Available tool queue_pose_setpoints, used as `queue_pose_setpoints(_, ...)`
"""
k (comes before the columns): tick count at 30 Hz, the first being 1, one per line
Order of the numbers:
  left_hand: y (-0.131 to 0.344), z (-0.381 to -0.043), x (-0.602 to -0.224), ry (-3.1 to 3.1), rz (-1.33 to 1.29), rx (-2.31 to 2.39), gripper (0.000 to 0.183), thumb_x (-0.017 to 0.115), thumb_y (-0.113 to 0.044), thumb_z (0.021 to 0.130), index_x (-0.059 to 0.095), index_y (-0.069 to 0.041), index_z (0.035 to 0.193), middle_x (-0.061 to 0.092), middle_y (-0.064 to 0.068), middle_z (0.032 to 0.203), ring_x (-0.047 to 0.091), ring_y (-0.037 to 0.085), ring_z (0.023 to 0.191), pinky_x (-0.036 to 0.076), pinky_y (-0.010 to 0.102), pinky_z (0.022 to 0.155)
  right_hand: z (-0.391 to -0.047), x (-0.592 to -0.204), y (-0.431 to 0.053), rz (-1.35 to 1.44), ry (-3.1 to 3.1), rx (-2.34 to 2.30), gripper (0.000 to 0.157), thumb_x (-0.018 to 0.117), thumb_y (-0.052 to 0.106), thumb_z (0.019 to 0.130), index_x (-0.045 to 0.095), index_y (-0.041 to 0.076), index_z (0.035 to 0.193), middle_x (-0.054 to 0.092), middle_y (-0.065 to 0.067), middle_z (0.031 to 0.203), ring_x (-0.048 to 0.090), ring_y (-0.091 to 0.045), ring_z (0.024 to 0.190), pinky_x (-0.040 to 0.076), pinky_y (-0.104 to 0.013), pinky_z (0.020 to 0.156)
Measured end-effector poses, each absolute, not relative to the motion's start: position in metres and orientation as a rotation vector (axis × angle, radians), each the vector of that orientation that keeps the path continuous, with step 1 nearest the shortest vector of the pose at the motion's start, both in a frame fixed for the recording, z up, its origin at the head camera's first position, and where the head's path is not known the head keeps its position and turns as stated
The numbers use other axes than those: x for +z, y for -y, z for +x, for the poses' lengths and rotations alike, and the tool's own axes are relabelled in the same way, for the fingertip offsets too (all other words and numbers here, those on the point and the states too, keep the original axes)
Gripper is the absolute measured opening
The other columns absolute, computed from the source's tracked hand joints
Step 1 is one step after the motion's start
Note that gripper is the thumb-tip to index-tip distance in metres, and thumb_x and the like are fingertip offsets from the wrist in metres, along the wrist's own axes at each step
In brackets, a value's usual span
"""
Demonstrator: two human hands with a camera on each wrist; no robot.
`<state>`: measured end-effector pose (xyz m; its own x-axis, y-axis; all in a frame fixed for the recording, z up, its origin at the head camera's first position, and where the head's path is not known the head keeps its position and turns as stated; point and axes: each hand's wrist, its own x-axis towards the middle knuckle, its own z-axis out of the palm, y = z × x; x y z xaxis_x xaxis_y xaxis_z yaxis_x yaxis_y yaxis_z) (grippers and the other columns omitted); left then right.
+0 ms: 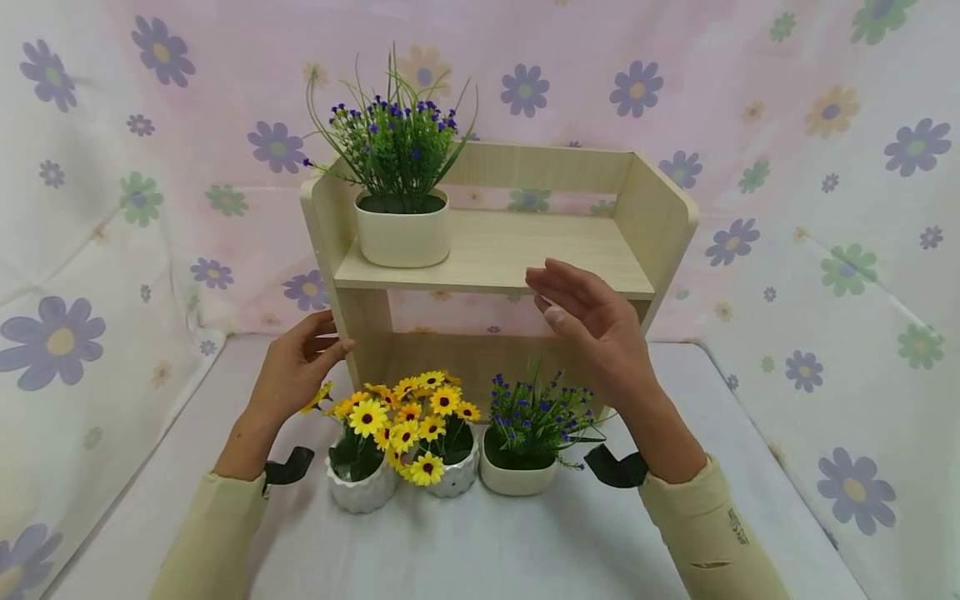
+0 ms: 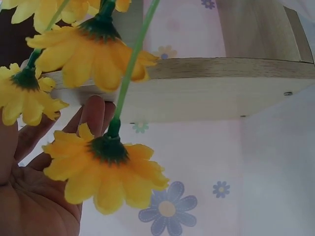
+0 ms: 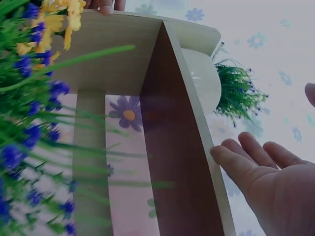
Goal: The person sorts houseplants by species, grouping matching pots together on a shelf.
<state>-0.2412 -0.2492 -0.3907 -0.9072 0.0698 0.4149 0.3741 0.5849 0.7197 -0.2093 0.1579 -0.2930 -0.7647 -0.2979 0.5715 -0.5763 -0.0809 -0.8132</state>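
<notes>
My left hand is at the left side panel of a two-tier wooden shelf. Its thumb tip meets the panel's front edge, and the other fingers lie by the outer face. My right hand is raised before the upper board's right half, fingers extended, holding nothing. In the right wrist view an index fingertip is at the board's front edge. A cream oval pot with purple flowers stands on the upper board's left end. Yellow blooms partly cover the left hand in the left wrist view.
Before the shelf, two white pots of yellow flowers and a cream pot of purple flowers stand in a row on the white tabletop. Flower-printed cloth hangs behind and at both sides.
</notes>
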Motion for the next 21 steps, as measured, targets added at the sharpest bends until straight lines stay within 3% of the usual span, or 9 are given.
queue_pose_setpoints(5,0.249,-0.240,-0.390,2.481,-0.363,-1.233,0.055,0.068,-0.030,0.106,0.053,-0.012,0.156,0.063,0.019,0.146,0.069,0.042,0.122,0.057,0.050,0.096,-0.201,-0.309,-0.173,0.957,1.982,1.920,0.054,0.062,0.004,0.106,0.046,-0.001,0.157,0.058,-0.019,0.152,0.057,-0.029,0.143,0.046,-0.042,0.117)
queue_pose_setpoints(16,0.248,-0.240,-0.390,2.475,-0.363,-1.224,0.053,0.068,-0.030,0.106,0.054,-0.012,0.154,0.063,0.017,0.146,0.069,0.040,0.124,0.057,0.049,0.097,-0.198,-0.350,-0.205,0.845,2.008,1.894,0.046,0.056,-0.001,0.107,0.050,-0.002,0.153,0.064,-0.021,0.145,0.062,-0.023,0.137,0.048,-0.029,0.115)
queue_pose_setpoints(18,0.249,-0.240,-0.390,2.472,-0.368,-1.221,0.053,0.068,-0.029,0.106,0.055,-0.011,0.154,0.064,0.017,0.146,0.069,0.041,0.123,0.058,0.046,0.097,-0.201,-0.354,-0.211,0.841,2.016,1.885,0.045,0.056,-0.001,0.108,0.050,-0.005,0.152,0.065,-0.021,0.143,0.062,-0.024,0.136,0.048,-0.030,0.115)
queue_pose_setpoints(21,0.249,-0.240,-0.390,2.464,-0.380,-1.218,0.052,0.069,-0.028,0.106,0.055,-0.011,0.153,0.064,0.017,0.145,0.069,0.040,0.123,0.059,0.027,0.095,-0.206,-0.360,-0.222,0.833,2.058,1.886,0.042,0.055,0.000,0.109,0.051,-0.007,0.150,0.066,-0.020,0.142,0.062,-0.023,0.136,0.048,-0.031,0.116)
